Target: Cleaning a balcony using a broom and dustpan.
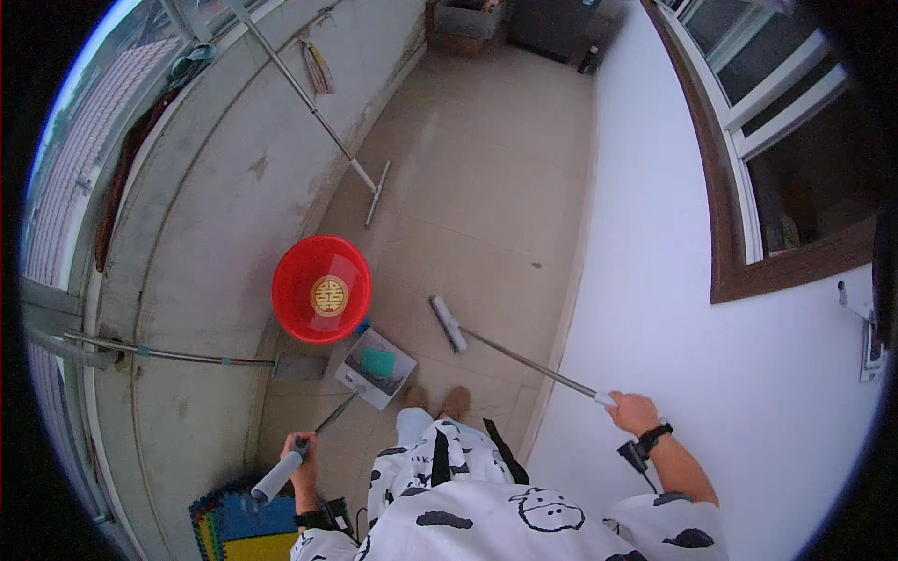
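Two walls flanked the tan floor [496, 187]: a stained grey wall [220, 196] on the left and a smooth white wall [645, 243] on the right, with a brown-framed window [717, 215] set into the white one. A wiper [377, 194] slanted up along the grey wall, its narrow bar down on the floor. Nearer, a second pole [201, 357] ran from the left to a flat grey plate [299, 366] low by the same wall. The broom [449, 326] slanted from the person's right side to the middle of the floor, its pale head ahead of the shoes. The dustpan [371, 392], an open box on a dark stick with a grey grip, sat just left of the shoes and just beside a red basin [296, 280]; whether those two touched could not be told. Coloured mats [257, 520] lay at the lower left. Brown shoes [456, 403] stood near the dustpan's corner. The right hand [634, 412] was closed around the white upper part of the broom's handle. The left hand [304, 460] was curled around the dustpan's handle, where stick met grip. A green piece [378, 363] lay in the dustpan.
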The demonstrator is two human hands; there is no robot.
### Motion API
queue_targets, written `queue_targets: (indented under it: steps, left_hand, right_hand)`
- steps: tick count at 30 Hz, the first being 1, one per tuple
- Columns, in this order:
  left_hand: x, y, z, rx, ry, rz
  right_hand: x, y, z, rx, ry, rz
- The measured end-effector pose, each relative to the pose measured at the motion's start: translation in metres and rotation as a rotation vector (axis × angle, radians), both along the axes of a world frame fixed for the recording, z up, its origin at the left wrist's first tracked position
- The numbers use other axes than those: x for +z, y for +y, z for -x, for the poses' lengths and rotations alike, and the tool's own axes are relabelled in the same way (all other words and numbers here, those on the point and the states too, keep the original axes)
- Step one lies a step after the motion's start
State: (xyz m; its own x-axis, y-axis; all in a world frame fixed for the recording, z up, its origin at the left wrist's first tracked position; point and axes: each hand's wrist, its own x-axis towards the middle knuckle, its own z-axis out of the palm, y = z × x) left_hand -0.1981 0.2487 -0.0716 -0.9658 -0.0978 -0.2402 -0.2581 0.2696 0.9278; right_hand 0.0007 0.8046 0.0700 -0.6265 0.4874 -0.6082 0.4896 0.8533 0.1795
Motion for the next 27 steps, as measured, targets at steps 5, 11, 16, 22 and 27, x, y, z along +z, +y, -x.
queue_targets:
  steps: [5,11,16,22,27]
  left_hand:
    - [-0.001,0.024,-0.009,0.001,0.068,0.124]
    - [-0.001,0.04,0.005,0.046,-0.048,0.123]
    - [0.009,0.059,0.028,0.098,-0.019,0.07]
    - [0.011,0.082,0.043,0.173,-0.066,0.009]
    - [0.025,0.116,0.058,0.098,0.037,0.154]
  right_hand:
    - [-0.008,0.065,0.082,0.266,-0.126,-0.086]
    - [-0.019,0.133,0.177,0.301,-0.08,-0.268]
    - [-0.036,0.14,0.219,0.276,0.044,-0.334]
    - [0.014,0.12,0.24,0.261,0.046,-0.177]
    - [-0.023,0.132,0.28,0.308,0.014,0.002]
